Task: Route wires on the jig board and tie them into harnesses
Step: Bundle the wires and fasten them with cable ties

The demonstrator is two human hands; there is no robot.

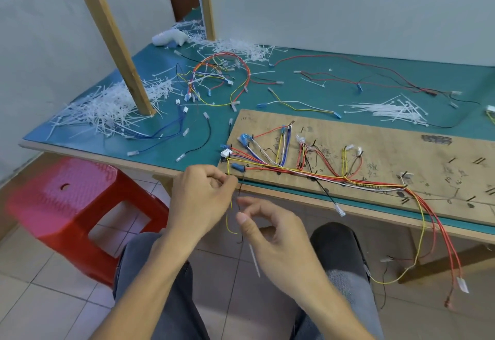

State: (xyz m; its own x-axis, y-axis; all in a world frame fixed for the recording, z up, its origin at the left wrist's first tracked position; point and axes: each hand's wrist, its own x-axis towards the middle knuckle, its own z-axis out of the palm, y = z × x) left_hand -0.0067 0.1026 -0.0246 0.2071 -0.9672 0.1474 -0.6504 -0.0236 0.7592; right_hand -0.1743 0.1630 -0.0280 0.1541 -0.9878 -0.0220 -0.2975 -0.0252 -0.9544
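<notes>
Yellow wire point(228, 169) drops off the 8 o'clock corner of the jig board point(388, 152), where my left hand point(199, 200) pinches it, apparently to gather its tail with a hanging black wire point(240, 200) for tying. My right hand point(270, 232), at 4 o'clock of the left, parts thumb and forefinger; a white cable tie point(254, 259) juts below it, but I cannot tell the grasp. Loose ties point(107, 109) lie heaped at 10 o'clock on the green bench point(308, 93)
</notes>
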